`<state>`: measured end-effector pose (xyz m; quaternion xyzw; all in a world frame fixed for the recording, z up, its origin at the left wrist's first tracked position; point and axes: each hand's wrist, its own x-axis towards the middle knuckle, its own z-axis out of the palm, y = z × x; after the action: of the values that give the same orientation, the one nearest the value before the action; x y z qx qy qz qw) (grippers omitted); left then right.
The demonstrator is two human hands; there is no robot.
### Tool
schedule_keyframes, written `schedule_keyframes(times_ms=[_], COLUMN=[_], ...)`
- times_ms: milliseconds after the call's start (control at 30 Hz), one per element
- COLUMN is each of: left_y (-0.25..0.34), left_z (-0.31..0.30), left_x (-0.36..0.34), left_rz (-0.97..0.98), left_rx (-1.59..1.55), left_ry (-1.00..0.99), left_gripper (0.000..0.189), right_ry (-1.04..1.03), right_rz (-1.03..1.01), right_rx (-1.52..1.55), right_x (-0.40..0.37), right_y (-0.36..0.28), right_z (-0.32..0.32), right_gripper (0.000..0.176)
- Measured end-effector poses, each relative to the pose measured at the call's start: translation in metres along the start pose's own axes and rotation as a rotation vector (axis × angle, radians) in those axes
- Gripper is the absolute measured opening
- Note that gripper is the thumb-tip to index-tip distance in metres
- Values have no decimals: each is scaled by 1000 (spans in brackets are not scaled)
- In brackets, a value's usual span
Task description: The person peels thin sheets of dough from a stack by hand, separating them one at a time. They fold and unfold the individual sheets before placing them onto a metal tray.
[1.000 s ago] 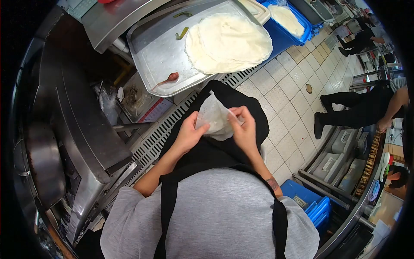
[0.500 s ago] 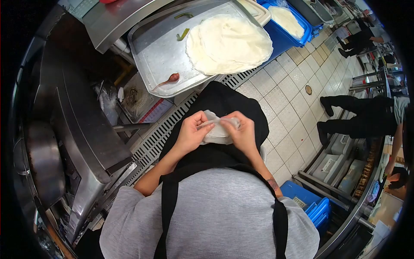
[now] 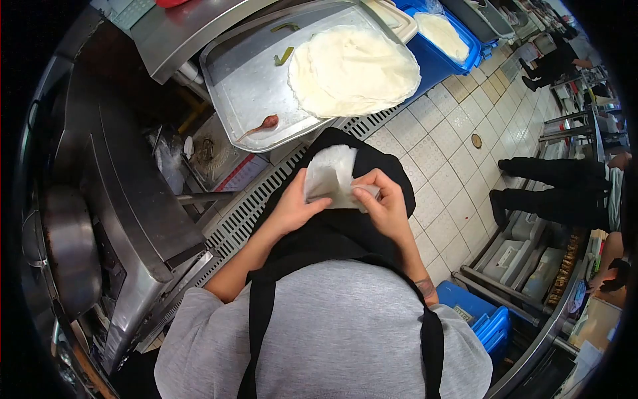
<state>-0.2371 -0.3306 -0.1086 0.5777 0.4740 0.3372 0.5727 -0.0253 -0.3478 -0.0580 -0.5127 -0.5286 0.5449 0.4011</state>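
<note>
Over the lap of a black apron, both hands hold a thin, pale white wrapper sheet (image 3: 330,169), its upper part raised and its lower right part folded. My left hand (image 3: 297,205) grips the left edge, thumb across the front and fingers mostly hidden behind. My right hand (image 3: 385,207) pinches the right side between thumb and fingers. Just beyond, a metal tray (image 3: 229,83) bears a stack of similar white wrapper sheets (image 3: 355,70). Two short green pieces (image 3: 284,56) and a small reddish shallot-like bulb (image 3: 268,122) lie on the tray.
A steel counter (image 3: 159,40) and metal cooking equipment (image 3: 119,193) stand at left. Blue bins sit at upper right (image 3: 458,50) and lower right (image 3: 475,312). A floor drain grate (image 3: 256,189) runs beneath. Another person in black trousers (image 3: 551,176) stands at right.
The sheet has been opened upward from a bunched, lower shape. My left hand has shifted to its left edge, and my right hand has moved slightly right and down.
</note>
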Motion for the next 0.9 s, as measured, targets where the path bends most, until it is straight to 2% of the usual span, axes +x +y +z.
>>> schedule_keyframes(times_ms=[33, 133, 167, 267, 367, 400, 467, 567, 633, 767, 867, 900], left_y=[-2, 5, -3, 10, 15, 15, 12, 13, 6, -2, 6, 6], left_z=[10, 19, 21, 14, 2, 0, 0, -1, -3, -4, -7, -7], left_x=[2, 2, 3, 0, -2, -2, -1, -2, -3, 2, 3, 4], left_rz=[76, -78, 12, -15, 37, 48, 64, 65, 92, 80, -12, 34], left_rx=[-34, -200, -199, -241, -117, -74, -114, -179, -206, -222, -244, -116], left_ry=[79, 39, 66, -26, -11, -10, 124, 290, 333, 341, 206, 121], left_gripper=[43, 33, 22, 17, 17, 17, 18, 19, 18, 16, 18, 24], right_ry=[1, 81, 96, 65, 24, 69, 158, 406, 555, 639, 495, 420], right_rz=[-20, -159, -114, -108, -164, -141, -93, -120, -158, -197, -262, -224], right_rx=[14, 20, 40, -16, -334, -361, -415, -424, -385, -186, -88, -20], right_x=[-2, 1, 2, 1, -1, 1, 5, 7, 9, 10, 10, 9], right_y=[-5, -3, -4, 0, -26, -20, 1, 9, 10, 26, 21, 19], right_z=[5, 13, 12, 6, 12, 13, 14, 9, 6, -7, -8, -7], right_gripper=[12, 10, 13, 21, 23, 22, 20, 11, 12, 17, 13, 12])
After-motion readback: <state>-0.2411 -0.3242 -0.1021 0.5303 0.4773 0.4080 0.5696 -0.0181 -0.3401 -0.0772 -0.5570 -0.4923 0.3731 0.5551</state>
